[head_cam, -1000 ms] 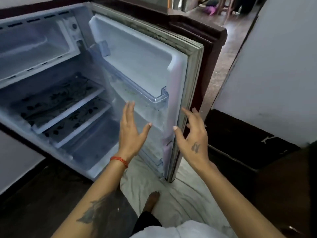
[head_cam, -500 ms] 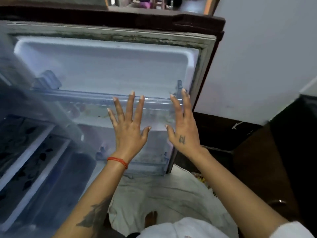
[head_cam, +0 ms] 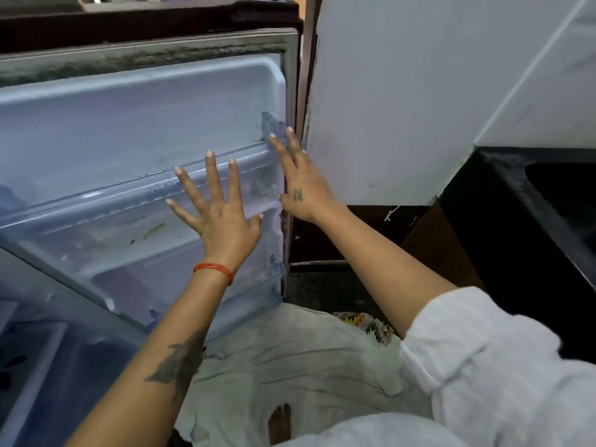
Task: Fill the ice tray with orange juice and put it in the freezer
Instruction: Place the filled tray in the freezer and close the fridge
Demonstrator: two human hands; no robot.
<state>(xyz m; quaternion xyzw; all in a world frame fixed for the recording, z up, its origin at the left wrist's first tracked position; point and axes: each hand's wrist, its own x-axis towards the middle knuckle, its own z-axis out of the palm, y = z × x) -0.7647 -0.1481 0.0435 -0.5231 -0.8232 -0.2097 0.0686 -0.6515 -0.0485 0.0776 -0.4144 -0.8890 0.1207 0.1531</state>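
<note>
The open fridge door (head_cam: 106, 130) fills the left and middle of the head view, its pale inner side facing me. My left hand (head_cam: 219, 208) is spread flat in front of the clear door shelf rail (head_cam: 96, 201), fingers apart, holding nothing. Fingers stretched, my right hand (head_cam: 300, 185) reaches the door's right edge near the small clip at the shelf's end. No ice tray or orange juice is in view. Only a corner of the fridge interior (head_cam: 48, 366) shows at the bottom left.
A white wall (head_cam: 419, 91) stands right of the door. A dark counter with a black sink (head_cam: 548, 221) lies at the far right. A white cloth (head_cam: 290, 366) covers the floor below, with my bare foot (head_cam: 279, 424) on it.
My view has turned right, away from the fridge interior toward the door's inner side. Both open hands have moved up and forward to the door, the right one reaching its right edge.
</note>
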